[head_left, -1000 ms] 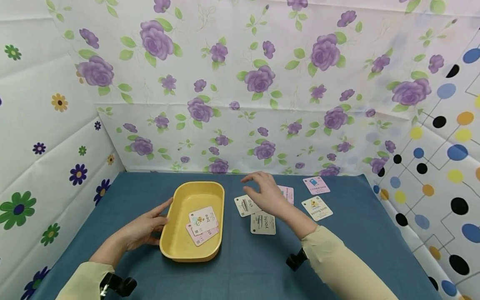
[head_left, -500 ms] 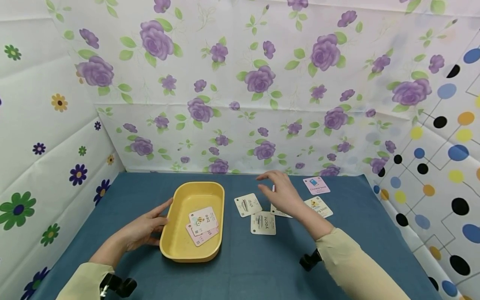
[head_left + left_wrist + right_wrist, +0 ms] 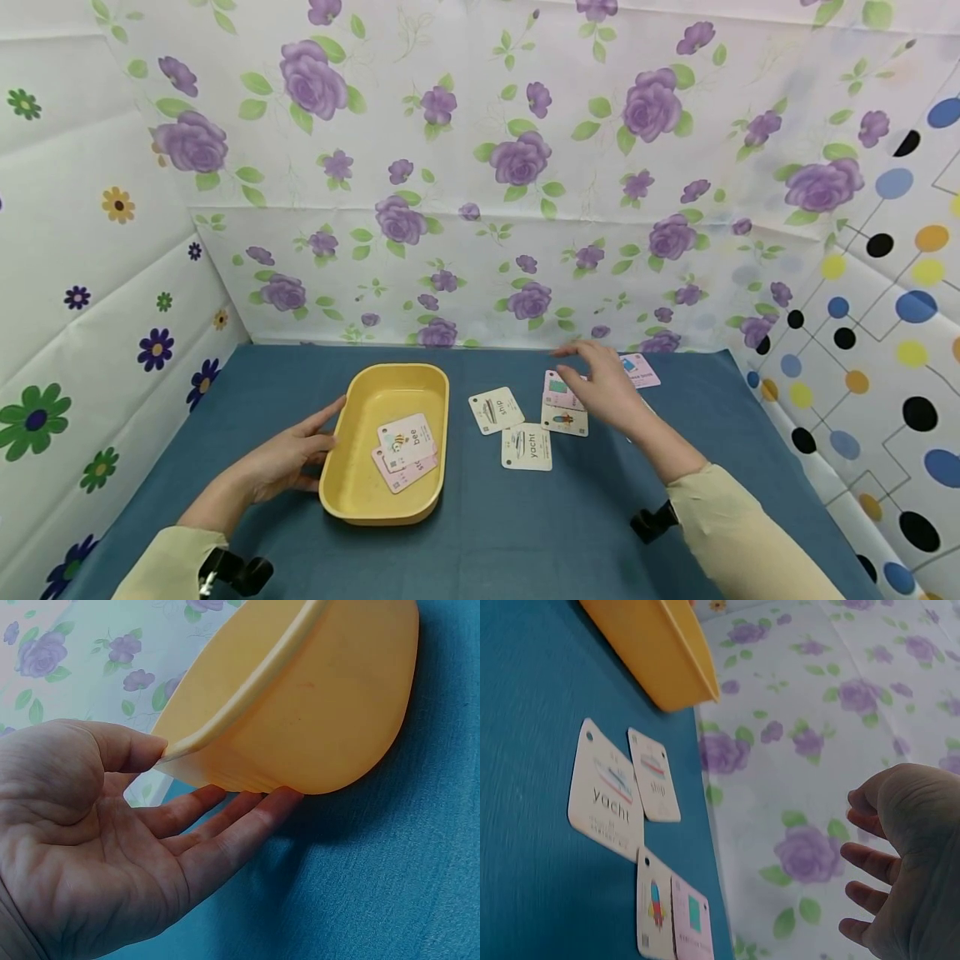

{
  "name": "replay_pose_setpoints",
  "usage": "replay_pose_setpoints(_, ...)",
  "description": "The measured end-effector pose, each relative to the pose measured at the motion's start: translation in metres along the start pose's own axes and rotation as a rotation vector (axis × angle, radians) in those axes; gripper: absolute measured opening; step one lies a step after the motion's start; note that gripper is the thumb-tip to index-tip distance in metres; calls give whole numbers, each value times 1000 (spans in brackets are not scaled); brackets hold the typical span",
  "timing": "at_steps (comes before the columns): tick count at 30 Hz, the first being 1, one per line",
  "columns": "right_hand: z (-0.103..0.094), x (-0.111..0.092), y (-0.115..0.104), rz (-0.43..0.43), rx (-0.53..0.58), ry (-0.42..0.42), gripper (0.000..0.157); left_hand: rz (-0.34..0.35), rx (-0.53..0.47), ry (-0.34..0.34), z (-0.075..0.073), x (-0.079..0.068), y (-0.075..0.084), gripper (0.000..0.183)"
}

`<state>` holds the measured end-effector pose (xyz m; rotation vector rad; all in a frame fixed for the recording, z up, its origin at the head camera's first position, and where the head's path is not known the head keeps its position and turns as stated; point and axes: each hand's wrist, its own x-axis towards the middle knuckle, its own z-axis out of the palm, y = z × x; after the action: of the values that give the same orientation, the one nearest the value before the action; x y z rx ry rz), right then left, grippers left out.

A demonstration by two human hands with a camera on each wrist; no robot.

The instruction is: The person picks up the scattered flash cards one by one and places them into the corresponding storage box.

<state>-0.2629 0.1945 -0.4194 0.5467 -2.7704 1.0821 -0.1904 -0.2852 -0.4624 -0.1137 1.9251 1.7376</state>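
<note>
My left hand (image 3: 281,457) rests against the left side of a yellow plastic tray (image 3: 341,492). In the left wrist view its thumb touches the rim and its extended fingers (image 3: 247,829) touch the lower wall. Inside lie a bee card (image 3: 406,440) and a pink card (image 3: 408,475) partly beneath it. My right hand (image 3: 606,392) hovers over the cards at right, fingers apart and nothing held. Near it are a pink card with a green picture (image 3: 558,387) and a rocket card (image 3: 562,421). Another pink card (image 3: 641,372) is partly covered by the hand.
A ship card (image 3: 496,410) and a yacht card (image 3: 527,447) lie between the tray and my right hand. The blue cloth (image 3: 480,550) covers the table, up to a flowered curtain (image 3: 465,275) at the back. Patterned sheets stand on both sides.
My right hand has moved to the right across the cards, uncovering the rocket card and the pink card beside it, and now covers most of the card further right. My left hand has stayed put.
</note>
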Motion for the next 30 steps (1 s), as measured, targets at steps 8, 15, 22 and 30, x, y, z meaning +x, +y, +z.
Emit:
replay_pose_setpoints(8, -14, -9, 22, 39, -16, 31, 33, -2, 6, 13, 1, 0, -1, 70)
replay_pose_setpoints(15, -27, -18, 38, 88, -19, 65, 39, 2, 5, 3, 0, 0, -1, 71)
replay_pose_setpoints(22, -38, -23, 48, 115, -23, 84, 39, -1, 6, -5, 1, -1, 0, 71)
replay_pose_setpoints(30, -47, -27, 61, 144, -40, 108, 38, -10, 4, 18, 2, 0, 0, 71)
